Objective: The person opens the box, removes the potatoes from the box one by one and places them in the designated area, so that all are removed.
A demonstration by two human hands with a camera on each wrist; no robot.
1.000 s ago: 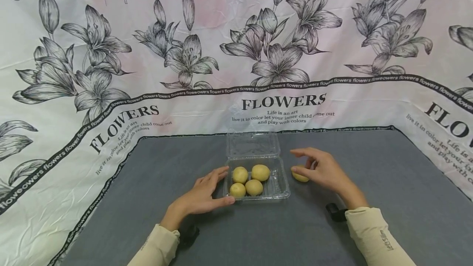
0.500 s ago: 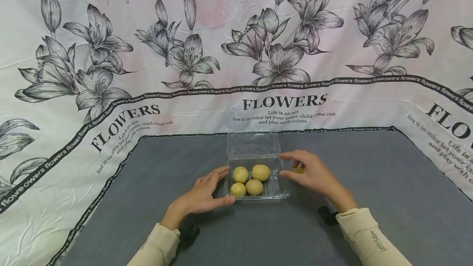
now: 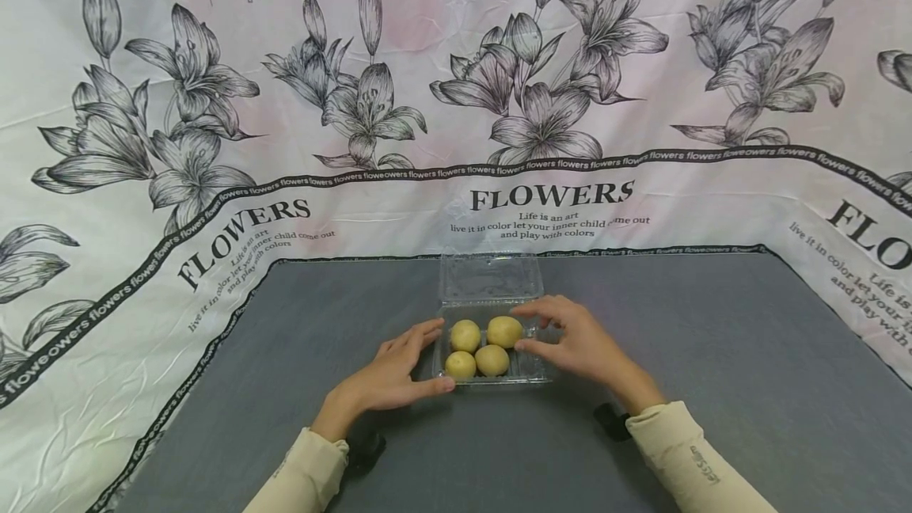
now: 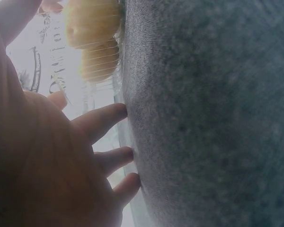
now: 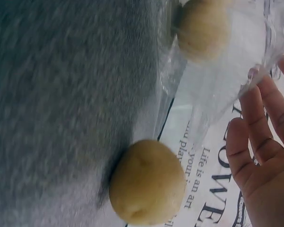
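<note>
In the head view, a clear plastic clamshell box (image 3: 527, 374) stands on the grey table, holding several yellow potatoes (image 3: 492, 360). My left hand (image 3: 388, 374) lies along the box's left side, its thumb at the front corner and its fingers spread toward the back. My right hand (image 3: 577, 343) reaches over the box's right wall, with thumb and forefinger apart close to the back right potato (image 3: 504, 332). Another potato (image 5: 146, 182) sits on the table outside the box in the right wrist view; my right hand hides it from the head camera.
The clear lid (image 3: 490, 278) is raised at the back of the box. A white cloth (image 3: 370, 220) printed with flowers and lettering hangs behind the grey table (image 3: 342, 299). Each wrist carries a small black device, such as the right one (image 3: 613, 422).
My right hand has moved left, from over the potato beside the box to inside the box's right edge. The loose potato has stayed behind. My left hand has kept its place.
</note>
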